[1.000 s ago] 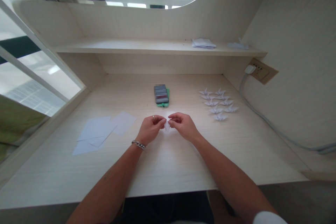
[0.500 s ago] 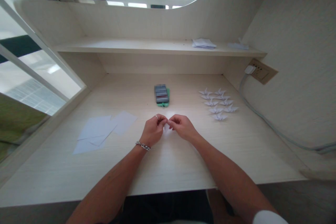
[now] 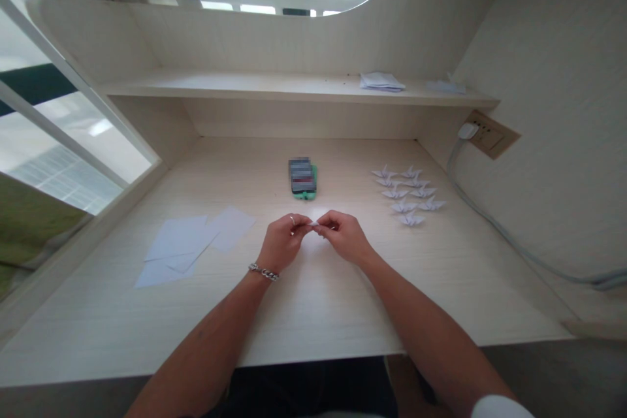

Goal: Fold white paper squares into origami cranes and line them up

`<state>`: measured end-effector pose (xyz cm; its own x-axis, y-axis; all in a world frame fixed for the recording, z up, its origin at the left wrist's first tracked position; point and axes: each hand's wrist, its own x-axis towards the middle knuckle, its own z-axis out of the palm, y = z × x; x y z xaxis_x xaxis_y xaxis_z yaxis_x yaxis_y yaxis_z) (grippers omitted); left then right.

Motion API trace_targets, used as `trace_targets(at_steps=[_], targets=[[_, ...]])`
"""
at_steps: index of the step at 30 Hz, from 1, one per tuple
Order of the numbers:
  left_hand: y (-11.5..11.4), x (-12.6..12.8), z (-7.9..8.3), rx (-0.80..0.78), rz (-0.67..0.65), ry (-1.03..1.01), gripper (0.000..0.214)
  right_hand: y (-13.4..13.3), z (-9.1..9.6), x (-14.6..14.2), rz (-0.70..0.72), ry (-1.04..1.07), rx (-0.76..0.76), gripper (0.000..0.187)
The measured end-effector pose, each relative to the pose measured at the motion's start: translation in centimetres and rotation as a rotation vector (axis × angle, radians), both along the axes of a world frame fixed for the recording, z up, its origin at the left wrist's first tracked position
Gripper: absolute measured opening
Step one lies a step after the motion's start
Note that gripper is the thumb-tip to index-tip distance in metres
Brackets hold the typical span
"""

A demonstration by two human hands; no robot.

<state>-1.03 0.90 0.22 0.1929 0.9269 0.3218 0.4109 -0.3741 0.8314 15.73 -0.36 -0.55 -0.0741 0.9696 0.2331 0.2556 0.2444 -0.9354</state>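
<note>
A small piece of folded white paper (image 3: 313, 224) is pinched between my two hands above the middle of the desk; its exact shape is mostly hidden by the fingers. My left hand (image 3: 285, 238), with a ring and a chain bracelet at the wrist, closes on its left end. On the other end, the thumb and fingertips of my right hand (image 3: 341, 235) are pressed together. Several folded white paper cranes (image 3: 411, 218) stand grouped on the desk to the right. Loose white paper sheets (image 3: 177, 237) overlap one another at the left.
Beyond my hands lies a phone with a green case (image 3: 303, 178), its screen blurred. Folded papers (image 3: 381, 81) rest on the shelf (image 3: 255, 88) at the back. A white plug sits in the wall socket (image 3: 491, 135), and its cable (image 3: 509, 241) runs down the right side.
My hands have drawn slightly apart, the left one shifting a little to the left. The paper's hanging part, visible below the fingers before, now shows as a small strip between the fingertips.
</note>
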Motion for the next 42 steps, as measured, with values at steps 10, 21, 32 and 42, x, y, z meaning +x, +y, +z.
trace_targets(at_steps=[10, 21, 32, 42], targets=[[0.1, 0.7, -0.3, -0.426, -0.091, -0.521, 0.029, -0.5, -0.5, -1.3, -0.14, 0.118, 0.216, 0.009], [0.4, 0.5, -0.8, -0.211, -0.051, -0.555, 0.021, -0.4, -0.1, -1.3, -0.021, 0.317, 0.117, 0.016], [-0.2, 1.1, -0.3, -0.237, -0.113, -0.635, 0.018, 0.1, 0.0, -0.8, 0.044, 0.526, -0.142, 0.019], [0.2, 0.8, -0.9, -0.287, -0.068, -0.613, 0.024, 0.1, 0.2, -0.9, 0.044, 0.627, -0.287, 0.023]])
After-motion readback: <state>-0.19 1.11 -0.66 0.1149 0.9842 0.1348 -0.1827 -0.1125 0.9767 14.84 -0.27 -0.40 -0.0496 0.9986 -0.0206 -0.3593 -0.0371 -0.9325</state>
